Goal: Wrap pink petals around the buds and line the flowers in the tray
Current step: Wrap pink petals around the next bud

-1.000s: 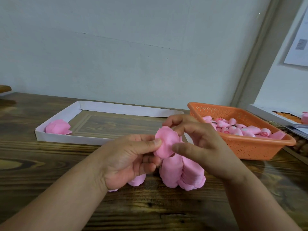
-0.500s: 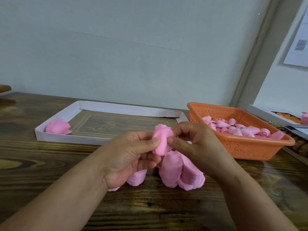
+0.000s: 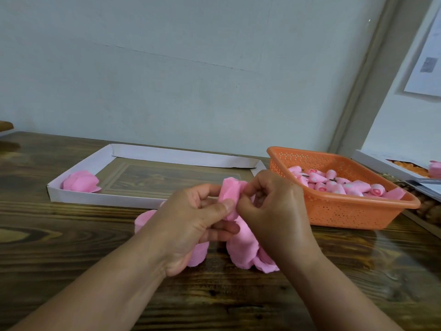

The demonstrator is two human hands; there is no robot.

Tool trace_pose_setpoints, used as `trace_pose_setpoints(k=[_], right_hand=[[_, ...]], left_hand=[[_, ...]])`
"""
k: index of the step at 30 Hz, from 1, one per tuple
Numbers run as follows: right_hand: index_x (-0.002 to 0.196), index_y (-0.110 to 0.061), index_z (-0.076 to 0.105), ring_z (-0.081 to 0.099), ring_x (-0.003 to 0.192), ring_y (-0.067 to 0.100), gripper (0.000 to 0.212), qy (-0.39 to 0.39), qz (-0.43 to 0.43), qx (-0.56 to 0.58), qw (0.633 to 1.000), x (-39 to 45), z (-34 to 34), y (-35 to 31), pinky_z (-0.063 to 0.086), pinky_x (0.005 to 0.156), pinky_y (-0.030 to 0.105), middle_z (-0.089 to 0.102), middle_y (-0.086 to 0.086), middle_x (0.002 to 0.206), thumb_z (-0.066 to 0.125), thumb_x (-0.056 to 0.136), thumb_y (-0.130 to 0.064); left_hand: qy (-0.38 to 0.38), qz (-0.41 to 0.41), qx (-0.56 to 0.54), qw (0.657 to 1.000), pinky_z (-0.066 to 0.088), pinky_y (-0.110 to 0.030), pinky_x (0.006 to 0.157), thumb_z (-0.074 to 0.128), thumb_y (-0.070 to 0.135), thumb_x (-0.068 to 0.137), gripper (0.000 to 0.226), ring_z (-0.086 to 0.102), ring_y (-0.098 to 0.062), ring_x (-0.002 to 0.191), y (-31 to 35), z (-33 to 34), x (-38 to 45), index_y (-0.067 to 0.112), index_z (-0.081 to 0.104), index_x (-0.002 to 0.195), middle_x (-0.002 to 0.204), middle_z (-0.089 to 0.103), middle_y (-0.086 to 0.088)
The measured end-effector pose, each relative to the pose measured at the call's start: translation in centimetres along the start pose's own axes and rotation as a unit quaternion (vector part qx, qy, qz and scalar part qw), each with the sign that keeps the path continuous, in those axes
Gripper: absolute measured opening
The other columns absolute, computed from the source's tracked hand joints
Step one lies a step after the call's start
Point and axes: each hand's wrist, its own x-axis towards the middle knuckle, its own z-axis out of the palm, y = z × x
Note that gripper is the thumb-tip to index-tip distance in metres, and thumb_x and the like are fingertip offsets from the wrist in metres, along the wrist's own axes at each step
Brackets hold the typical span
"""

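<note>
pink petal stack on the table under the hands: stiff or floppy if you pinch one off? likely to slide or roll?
Probably floppy: the petal stack sags in soft rounded folds on the table. Likely light and compressible: the flower held by the left hand and right hand bends under a light grip. Unlikely to roll, since it lies slumped.

tray (image 3: pixel 78 179) floor mostly open; orange basket (image 3: pixel 346 211) blocks the right side.

Pink petal (image 3: pixel 229 199) wrapped around a bud, upright, pinched between both thumbs. Loose pink petals (image 3: pixel 243 249) heaped just below the fingers. One finished flower (image 3: pixel 81 182) in the white tray (image 3: pixel 114 200) – far left corner, beyond the fingers.
</note>
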Motion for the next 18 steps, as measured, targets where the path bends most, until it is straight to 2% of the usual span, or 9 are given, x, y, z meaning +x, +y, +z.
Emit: trace_pose_setpoints(k=[3, 5, 8, 10, 15, 18], right_hand=[[0.080, -0.021, 0.053, 0.039, 0.047, 0.010, 0.027, 0.027, -0.016, 0.008, 0.999, -0.3, 0.2, -0.3, 0.036, 0.046, 0.031, 0.038, -0.010, 0.047, 0.064, 0.070, 0.002], [0.087, -0.023, 0.051, 0.042, 0.050, 0.008, 0.031, 0.027, -0.006, 0.030, 0.999, -0.4, 0.2, -0.4, 0.034, 0.045, 0.025, 0.043, -0.007, 0.050, 0.063, 0.072, 0.001], [0.086, -0.028, 0.050, 0.045, 0.051, 0.006, 0.033, 0.020, 0.016, 0.068, 0.997, -0.5, 0.3, -0.6, 0.034, 0.048, 0.020, 0.051, -0.012, 0.061, 0.062, 0.073, -0.001], [0.084, -0.031, 0.049, 0.047, 0.053, 0.008, 0.035, 0.025, 0.022, 0.088, 0.996, -0.4, 0.4, -0.8, 0.037, 0.049, 0.020, 0.053, -0.008, 0.062, 0.063, 0.075, -0.001], [0.091, -0.031, 0.051, 0.058, 0.062, 0.013, 0.030, 0.010, 0.021, 0.140, 0.990, -0.6, 0.5, -1.3, 0.050, 0.062, 0.036, 0.062, -0.002, 0.072, 0.064, 0.081, -0.006], [0.092, -0.028, 0.053, 0.063, 0.074, 0.011, 0.026, -0.009, 0.035, 0.188, 0.982, -0.8, 0.4, -1.4, 0.054, 0.072, 0.035, 0.065, -0.005, 0.077, 0.068, 0.075, -0.014]], left_hand=[[0.015, 0.020, -0.009, 1.000, 0.061, -0.034, 0.067, 0.060, 0.006, 0.087, 0.022, 0.068, -0.024, 0.067, -0.1, 0.2, 0.1, 0.005, 0.067, 0.108, 0.078, 0.070, -0.011], [0.023, 0.033, -0.008, 0.999, 0.059, -0.039, 0.071, 0.060, 0.006, 0.088, 0.021, 0.069, -0.027, 0.070, -0.1, 0.4, 0.1, 0.006, 0.067, 0.107, 0.082, 0.071, -0.013], [0.030, 0.045, -0.007, 0.999, 0.059, -0.037, 0.069, 0.059, 0.007, 0.089, 0.020, 0.068, -0.025, 0.070, -0.1, 0.5, 0.1, 0.007, 0.067, 0.106, 0.084, 0.072, -0.014], [0.037, 0.053, -0.004, 0.998, 0.058, -0.034, 0.065, 0.059, 0.007, 0.089, 0.019, 0.068, -0.025, 0.069, -0.1, 0.6, 0.1, 0.007, 0.068, 0.106, 0.085, 0.072, -0.015], [0.051, 0.070, -0.012, 0.996, 0.058, -0.033, 0.061, 0.061, 0.007, 0.088, 0.018, 0.070, -0.023, 0.068, -0.1, 0.6, 0.3, 0.008, 0.066, 0.105, 0.087, 0.074, -0.014], [0.069, 0.076, -0.026, 0.994, 0.058, -0.029, 0.060, 0.061, 0.004, 0.086, 0.018, 0.073, -0.022, 0.078, -0.1, 0.4, 0.4, 0.010, 0.065, 0.102, 0.088, 0.075, -0.009]])
